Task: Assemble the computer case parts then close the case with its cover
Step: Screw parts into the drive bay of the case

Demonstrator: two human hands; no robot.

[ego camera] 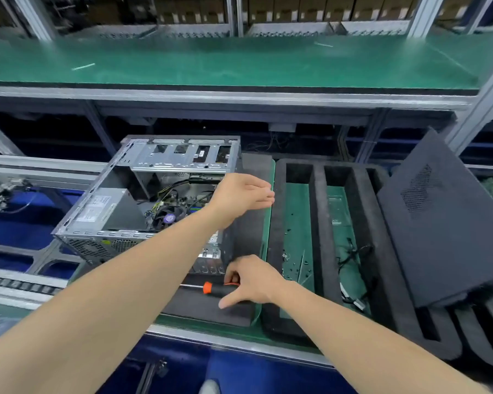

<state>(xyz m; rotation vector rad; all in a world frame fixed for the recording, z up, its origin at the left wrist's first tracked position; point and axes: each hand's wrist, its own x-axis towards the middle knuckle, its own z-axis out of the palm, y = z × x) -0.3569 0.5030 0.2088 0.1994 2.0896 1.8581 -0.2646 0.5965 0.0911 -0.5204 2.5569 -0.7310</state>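
Gripping the screwdriver [207, 287] by its black handle, the right hand [254, 282] was the nearest thing. Its fingers curled over the handle and its thumb stuck out. The screwdriver lay flat on a dark mat [205, 308] on the surface [225, 329]. Its long side ran left to right, and its metal tip pointed left, along the front of the case [106, 209]. The case sat just behind that hand. Its top side was open, so the fan and wires inside showed.

A little farther back, the left hand [242, 194] reached across over the right wall of the case. Its fingers were straight and held nothing. I could not tell if it pressed on the wall or only hung above it.

To the right stood a black foam tray [319, 209] with small screws [295, 268] in one slot. The cover [439, 217] leaned on the far right of that tray, well apart from both hands. The right hand was nearer to it. I think screws came next, so the tip had to turn from pointing left toward the case.
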